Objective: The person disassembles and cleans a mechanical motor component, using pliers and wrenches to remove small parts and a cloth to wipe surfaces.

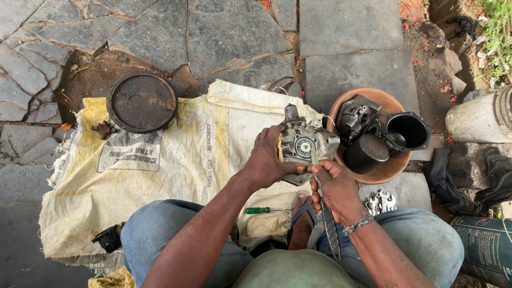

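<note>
— What have you got in each hand?

— Your left hand (269,160) grips the metal engine part (305,146) over the sack (176,160); your right hand (333,186) pinches a long blade (326,218) against it.

— How will it handle?

— Likely heavy, rigid, greasy; hold its body. The bowl (392,173) sits just right of it.

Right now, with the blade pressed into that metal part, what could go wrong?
1. The long flat tool in the right hand points at the metal engine part close to the left hand thumb; a slip could cut it.
2. The part is held in the air, not braced on the sack, so it may twist or drop.
3. The sandalled foot lies right below, where a dropped part or tool could land.
</note>
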